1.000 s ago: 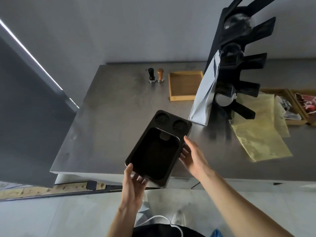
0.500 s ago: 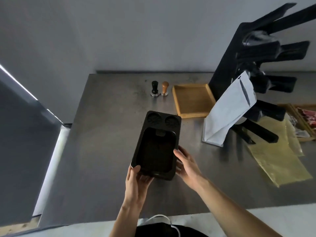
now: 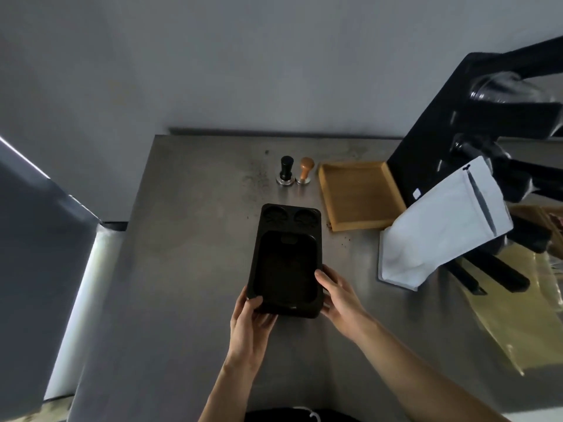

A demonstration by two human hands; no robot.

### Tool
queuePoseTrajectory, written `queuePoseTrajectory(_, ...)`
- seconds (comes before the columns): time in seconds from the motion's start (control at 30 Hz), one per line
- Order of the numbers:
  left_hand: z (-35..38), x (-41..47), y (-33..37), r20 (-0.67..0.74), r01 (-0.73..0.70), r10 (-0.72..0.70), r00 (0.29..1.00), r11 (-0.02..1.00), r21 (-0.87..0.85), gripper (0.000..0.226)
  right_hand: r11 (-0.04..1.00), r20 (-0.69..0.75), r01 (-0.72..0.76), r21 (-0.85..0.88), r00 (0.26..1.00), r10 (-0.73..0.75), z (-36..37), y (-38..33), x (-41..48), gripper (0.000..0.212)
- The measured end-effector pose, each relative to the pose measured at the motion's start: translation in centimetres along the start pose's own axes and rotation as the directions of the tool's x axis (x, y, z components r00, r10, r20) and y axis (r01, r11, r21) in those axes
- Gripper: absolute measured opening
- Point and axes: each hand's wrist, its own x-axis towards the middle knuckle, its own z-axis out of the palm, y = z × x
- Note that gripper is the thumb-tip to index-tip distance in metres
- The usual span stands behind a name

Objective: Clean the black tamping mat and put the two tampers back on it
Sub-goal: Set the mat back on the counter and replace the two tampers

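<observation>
The black tamping mat (image 3: 286, 257) is at the center of the steel desk (image 3: 189, 269). The left hand (image 3: 248, 324) pinches its near corner; the right hand (image 3: 339, 296) presses its right edge. Both tampers, black-handled tamper (image 3: 286, 173) and wooden-handled tamper (image 3: 305, 173), stand at 12 o'clock from it, well apart.

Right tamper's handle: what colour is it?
Light brown, wood-like, on the right tamper; seen in the head view.
</observation>
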Motion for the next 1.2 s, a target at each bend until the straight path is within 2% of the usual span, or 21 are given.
queuePoseTrajectory(0.23, 2.9, 2.2, -0.6, -0.113, 0.026, -0.027, 0.993, 1.0, -0.004, 0.063, 0.998, 0.085, -0.047, -0.042, 0.995, 0.051, -1.8, -3.1, 3.1, 0.039)
queuePoseTrajectory(0.4, 4.1, 3.7, -1.1, -0.167, 0.058, -0.049, 0.985, 0.997, 0.05, 0.047, 0.995, 0.095, -0.085, -0.043, 0.992, 0.088, -2.7, -4.4, 5.1, 0.029)
queuePoseTrajectory(0.53, 5.4, 4.4, -1.1, -0.204, 0.056, -0.024, 0.979, 0.987, 0.151, 0.043, 0.994, 0.135, -0.079, -0.081, 0.987, 0.089, -3.3, -5.7, 6.5, 0.031)
queuePoseTrajectory(0.6, 5.9, 4.9, -1.1, -0.225, 0.047, 0.015, 0.974, 0.963, 0.267, 0.041, 0.99, 0.139, -0.065, -0.123, 0.987, 0.083, -3.4, -6.3, 7.3, 0.037)
queuePoseTrajectory(0.7, 6.7, 5.3, -1.1, -0.177, -0.014, 0.116, 0.977, 0.87, 0.494, 0.033, 0.983, 0.129, -0.006, -0.183, 0.991, 0.03, -3.4, -6.9, 8.1, 0.038)
queuePoseTrajectory(0.8, 7.3, 5.7, -1.5, -0.154, -0.03, 0.157, 0.975, 0.789, 0.613, 0.034, 0.964, 0.083, 0.063, -0.256, 0.996, -0.044, -3.4, -7.0, 8.5, 0.039)
queuePoseTrajectory(0.9, 7.6, 6.0, -1.8, -0.191, -0.004, 0.173, 0.966, 0.752, 0.659, 0.039, 0.926, 0.046, 0.137, -0.353, 0.991, -0.129, -3.1, -6.8, 8.9, 0.034)
queuePoseTrajectory(1.0, 8.0, 6.1, -1.7, -0.194, -0.006, 0.185, 0.963, 0.737, 0.676, 0.026, 0.884, 0.027, 0.185, -0.43, 0.981, -0.192, -2.6, -6.7, 9.1, 0.024)
queuePoseTrajectory(1.07, 8.4, 6.3, -1.5, -0.182, -0.009, 0.186, 0.966, 0.724, 0.69, 0.017, 0.841, -0.012, 0.203, -0.501, 0.97, -0.242, -2.5, -6.8, 9.5, 0.027)
queuePoseTrajectory(1.2, 8.7, 6.8, -1.3, -0.192, -0.01, 0.203, 0.96, 0.71, 0.704, 0.02, 0.787, -0.066, 0.206, -0.582, 0.952, -0.299, -2.5, -6.9, 10.2, 0.028)
